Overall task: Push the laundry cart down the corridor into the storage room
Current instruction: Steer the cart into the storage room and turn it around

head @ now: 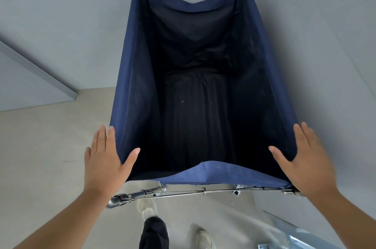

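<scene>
navy cloth forms the laundry cart (130, 86), which stands on the beige floor (50, 147) with its far end close to a grey wall (81, 25) and its right side just beside another wall (325, 45); whether the far rim touches the wall i cannot tell. the left hand (105, 159) lies flat at the cart's near left corner and the right hand (305, 157) at the near right corner. both have straight fingers and spread thumbs and clasp nothing, pressing only on the soft rim. the inside is too dark to tell what it holds.

the chief risk, as i judge it, is that loose palms on sagging cloth give poor steering. the fabric may fold under a shove and a hand may slip into the bag or off the corner. a push from here could jam the far end into the wall or scrape the right side along it. the metal frame (183, 192) under the near edge sits close above a shoe (145, 207), so a long step could catch a foot on it. an angled grey panel (40, 74) on the left could snag a wide turn.
</scene>
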